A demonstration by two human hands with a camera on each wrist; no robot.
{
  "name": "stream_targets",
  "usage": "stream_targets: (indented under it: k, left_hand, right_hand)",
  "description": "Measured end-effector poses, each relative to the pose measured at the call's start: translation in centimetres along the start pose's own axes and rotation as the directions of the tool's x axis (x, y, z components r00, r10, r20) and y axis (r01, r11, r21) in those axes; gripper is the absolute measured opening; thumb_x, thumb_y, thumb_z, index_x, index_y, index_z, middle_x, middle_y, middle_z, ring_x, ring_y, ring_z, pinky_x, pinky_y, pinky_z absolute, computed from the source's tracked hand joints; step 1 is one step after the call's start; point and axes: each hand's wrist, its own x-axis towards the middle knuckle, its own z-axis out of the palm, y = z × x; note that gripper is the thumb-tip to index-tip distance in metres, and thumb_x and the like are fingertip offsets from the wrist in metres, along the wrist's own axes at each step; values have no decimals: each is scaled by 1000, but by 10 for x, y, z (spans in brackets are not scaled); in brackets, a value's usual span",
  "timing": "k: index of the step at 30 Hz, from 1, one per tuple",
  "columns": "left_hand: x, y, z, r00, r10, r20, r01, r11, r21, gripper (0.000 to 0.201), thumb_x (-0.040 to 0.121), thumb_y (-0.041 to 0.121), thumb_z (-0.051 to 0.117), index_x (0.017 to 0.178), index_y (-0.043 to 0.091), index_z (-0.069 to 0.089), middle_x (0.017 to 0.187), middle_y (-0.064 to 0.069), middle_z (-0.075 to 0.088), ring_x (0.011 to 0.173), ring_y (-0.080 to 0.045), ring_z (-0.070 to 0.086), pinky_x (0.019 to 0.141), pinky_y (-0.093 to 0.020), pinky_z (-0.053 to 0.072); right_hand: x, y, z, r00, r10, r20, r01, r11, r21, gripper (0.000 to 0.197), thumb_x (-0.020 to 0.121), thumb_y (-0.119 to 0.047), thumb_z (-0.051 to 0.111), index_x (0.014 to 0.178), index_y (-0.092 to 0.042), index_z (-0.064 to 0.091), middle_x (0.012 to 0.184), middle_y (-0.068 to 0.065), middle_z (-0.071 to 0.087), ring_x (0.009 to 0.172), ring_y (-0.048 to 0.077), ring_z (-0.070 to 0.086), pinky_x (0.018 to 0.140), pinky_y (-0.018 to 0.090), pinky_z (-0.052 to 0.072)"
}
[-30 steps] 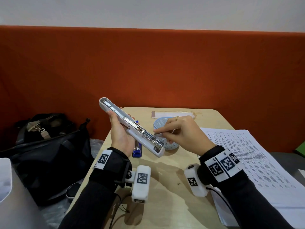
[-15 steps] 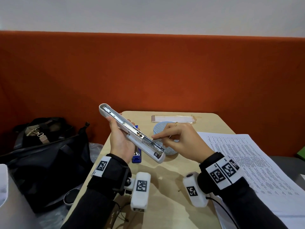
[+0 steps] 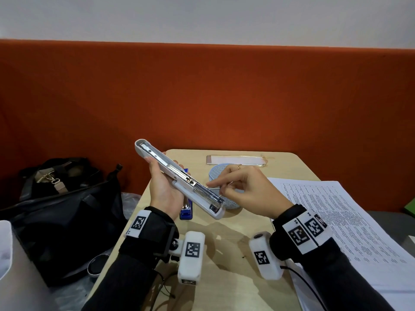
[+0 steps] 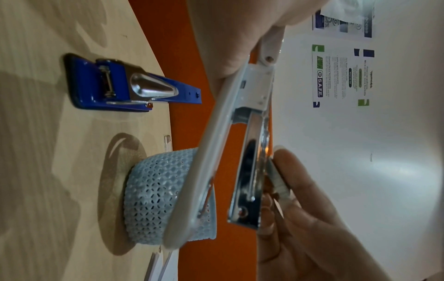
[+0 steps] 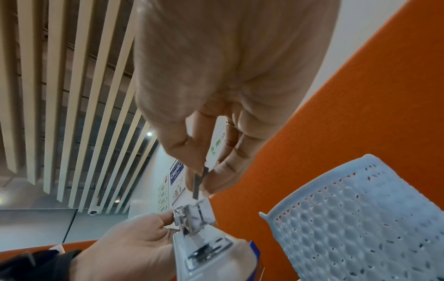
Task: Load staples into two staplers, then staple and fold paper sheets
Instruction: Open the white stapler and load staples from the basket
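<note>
My left hand [image 3: 164,187] grips a white stapler [image 3: 179,182] swung wide open, its metal staple channel [image 4: 252,171] facing up and tilted down to the right. My right hand [image 3: 238,189] pinches a short strip of staples [image 5: 200,182] between thumb and forefinger just over the channel's front end [image 5: 192,213]. In the left wrist view the staple strip [image 4: 278,180] lies against the channel's edge. A blue stapler [image 3: 186,205] lies on the wooden table [image 3: 224,254] under the white one. Printed paper sheets [image 3: 336,221] are stacked at the right.
A pale blue perforated basket [image 3: 224,191] stands behind the white stapler. A phone [image 3: 233,160] lies at the table's far edge. A black bag [image 3: 56,209] sits left of the table. An orange padded wall [image 3: 202,97] backs it.
The right hand's fingers have shifted along the open stapler's channel toward its middle with the staple strip. The left hand holds the stapler almost unmoved.
</note>
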Motion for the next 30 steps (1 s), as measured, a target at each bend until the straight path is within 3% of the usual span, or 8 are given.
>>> stream_targets:
  k: [4, 8, 14, 19, 27, 30]
  left_hand:
    - [3, 0, -2, 1000, 2, 0, -2, 1000, -9, 42, 96, 60, 35, 96, 23, 56, 81, 0, 51, 75, -13, 50, 74, -28, 44]
    - [4, 0, -2, 1000, 13, 1, -13, 1000, -15, 42, 96, 60, 35, 99, 24, 57, 82, 0, 52, 75, -13, 50, 75, -28, 44]
    - [7, 0, -5, 1000, 27, 5, -27, 999, -30, 43, 96, 60, 35, 102, 24, 56, 81, 2, 52, 74, -12, 51, 72, -27, 45]
    - [8, -1, -5, 998, 60, 19, -59, 998, -31, 42, 97, 59, 33, 105, 23, 55, 79, 2, 53, 73, -12, 51, 72, -27, 44]
    - [15, -3, -10, 995, 89, 37, -87, 995, -41, 44, 97, 59, 33, 111, 22, 51, 78, 2, 53, 72, -13, 52, 71, -28, 45]
    - [16, -3, -10, 995, 93, 37, -91, 995, -45, 45, 97, 60, 33, 113, 22, 50, 77, 2, 53, 71, -13, 53, 71, -28, 46]
  right_hand:
    - [1, -1, 0, 1000, 16, -1, -16, 1000, -2, 21, 81, -4, 74, 97, -16, 79, 87, -2, 63, 71, 7, 61, 71, 19, 51]
    - [3, 3, -1, 997, -24, -67, 18, 996, -88, 20, 75, -9, 82, 93, -18, 80, 81, -6, 68, 70, 4, 63, 68, 10, 46]
    - [3, -1, 1, 985, -103, -140, 88, 990, -115, 17, 74, -6, 82, 89, -14, 80, 78, -13, 69, 72, 6, 65, 72, 10, 48]
    - [2, -6, 6, 981, -42, -190, 40, 999, -12, 11, 73, -11, 84, 83, -12, 80, 91, 0, 70, 70, 14, 67, 71, 23, 56]
    - [3, -5, 9, 987, -21, -159, -1, 990, -138, 19, 69, -9, 86, 87, -10, 80, 92, -7, 65, 66, 9, 63, 70, 23, 58]
    - [3, -5, 10, 983, -42, -177, 5, 978, -208, 15, 70, -11, 86, 82, -8, 78, 88, -5, 65, 61, 8, 60, 66, 18, 55]
